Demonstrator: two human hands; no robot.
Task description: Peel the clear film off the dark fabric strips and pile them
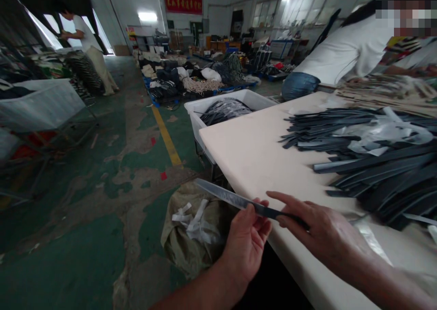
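A long dark strip [235,199], with a pale glossy stretch toward its far end, points out over the table's edge. My left hand [246,237] is closed on its middle, thumb on top and fingers curled beneath. Farther along, the strip's near end lies within my right hand [327,235], whose fingers are closed around it while the index finger reaches forward. On the cream-covered table [249,150] to the right is a spread pile of similar dark strips [392,178]. Crumpled translucent film [392,130] lies over that pile.
Below the strip, a fabric sack [180,246] with white scraps [198,223] stands on the green floor. A white bin [194,114] of dark strips adjoins the table's far end. One person [341,50] bends at the right; another [85,41] stands far left near a wheeled bin [51,105].
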